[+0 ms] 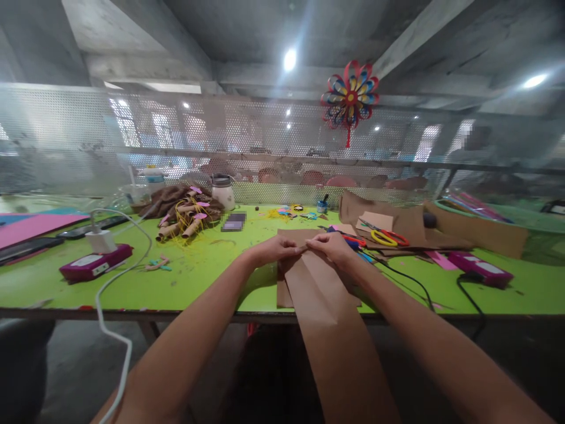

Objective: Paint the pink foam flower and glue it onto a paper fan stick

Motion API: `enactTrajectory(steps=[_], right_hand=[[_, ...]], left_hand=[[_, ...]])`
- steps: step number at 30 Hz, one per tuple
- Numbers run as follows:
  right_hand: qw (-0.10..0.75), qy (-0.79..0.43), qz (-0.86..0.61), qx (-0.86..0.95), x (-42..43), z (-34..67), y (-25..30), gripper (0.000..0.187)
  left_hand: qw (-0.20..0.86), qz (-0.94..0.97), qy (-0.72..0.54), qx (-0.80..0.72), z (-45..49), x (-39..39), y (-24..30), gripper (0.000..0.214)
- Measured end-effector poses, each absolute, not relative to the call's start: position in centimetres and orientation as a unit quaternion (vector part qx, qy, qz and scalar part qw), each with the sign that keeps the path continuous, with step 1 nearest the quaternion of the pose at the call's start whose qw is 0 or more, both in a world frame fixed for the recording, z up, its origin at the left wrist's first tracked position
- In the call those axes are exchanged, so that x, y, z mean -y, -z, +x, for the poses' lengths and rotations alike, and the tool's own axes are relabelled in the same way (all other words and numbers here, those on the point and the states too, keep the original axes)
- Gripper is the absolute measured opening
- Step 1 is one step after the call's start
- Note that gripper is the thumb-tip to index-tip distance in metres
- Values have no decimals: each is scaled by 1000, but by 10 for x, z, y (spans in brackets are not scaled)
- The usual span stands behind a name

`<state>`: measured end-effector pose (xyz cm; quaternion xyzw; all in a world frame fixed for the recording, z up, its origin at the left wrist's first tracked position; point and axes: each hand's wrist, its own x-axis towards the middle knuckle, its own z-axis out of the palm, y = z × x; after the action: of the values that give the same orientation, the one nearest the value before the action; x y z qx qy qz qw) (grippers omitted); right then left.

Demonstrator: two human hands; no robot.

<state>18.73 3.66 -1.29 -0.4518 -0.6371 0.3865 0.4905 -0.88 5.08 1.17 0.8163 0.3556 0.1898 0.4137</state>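
Observation:
A long strip of brown kraft paper (333, 330) runs from the table over its front edge toward me. Its far end is pinched between the fingertips of my left hand (279, 247) and my right hand (332, 244), which nearly touch. Both hands are closed on that end, and the paper there seems rolled or folded over. Under the strip, a flat brown sheet (282, 291) lies on the green table. Just beyond my right hand are scissors with yellow and red handles (388, 237), lying on brown card.
Purple power sockets (95, 263) stand left and right (483, 269), with a white cable (103, 306) hanging over the front edge. Rolled paper tubes with yellow string (188, 221) lie back left near a white jar (223, 193). A perforated metal screen (265, 135) closes off the back.

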Motion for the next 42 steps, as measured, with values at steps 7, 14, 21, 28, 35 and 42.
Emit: enactTrajectory(steps=[7,14,21,28,35,42], right_hand=[[485,-411,-457,623,-34,188,10,32],[461,-459,-424,630,-41,197,11,34],[441,-463,-405,654,-41,200,8,33],[482,-381,-440,655,-55,203,18,35],[470,-390,-440,658,-51,206,13,35],[451,-394,-418,683,-49,208,12,33]], left_hand=[[370,843,-158,-358,-10,-52,-14,40],[432,829,-140,-326,-11,-50,-13,41],[487,798,-145,-325,-9,-42,-16,41],[417,836,-122,-333,-11,-54,-12,36],[452,821,-131,-323,-15,-53,-12,35],[504,783,-154,-331,-19,-57,-11,33]])
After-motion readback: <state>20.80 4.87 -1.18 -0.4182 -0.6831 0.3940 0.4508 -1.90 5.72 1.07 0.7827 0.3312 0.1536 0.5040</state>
